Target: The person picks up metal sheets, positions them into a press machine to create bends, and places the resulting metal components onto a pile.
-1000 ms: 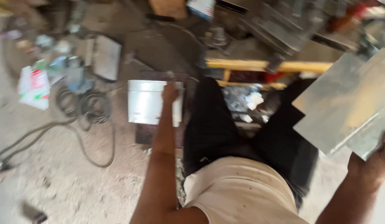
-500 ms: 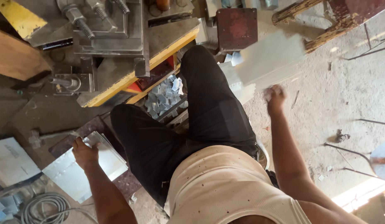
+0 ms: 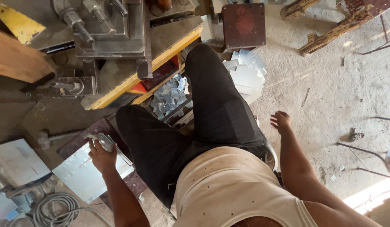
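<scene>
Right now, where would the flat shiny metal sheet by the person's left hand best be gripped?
Probably at the flat shiny metal sheet's upper right corner, where the left hand rests. It lies flat on a dark plate, so pinch the edge from the person's side; the far edges are crowded by clutter.

Two hands, two sheet stacks.

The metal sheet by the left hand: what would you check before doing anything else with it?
1. Left hand on the metal sheet: ok, it rests at the top edge.
2. Firm grip: cannot tell, fingers partly hidden.
3. Right hand free: ok, open over the floor.
4. Sheet lying flat: ok.
5. Scrap pile clear of the legs: not ok, it lies between the knees.
</scene>
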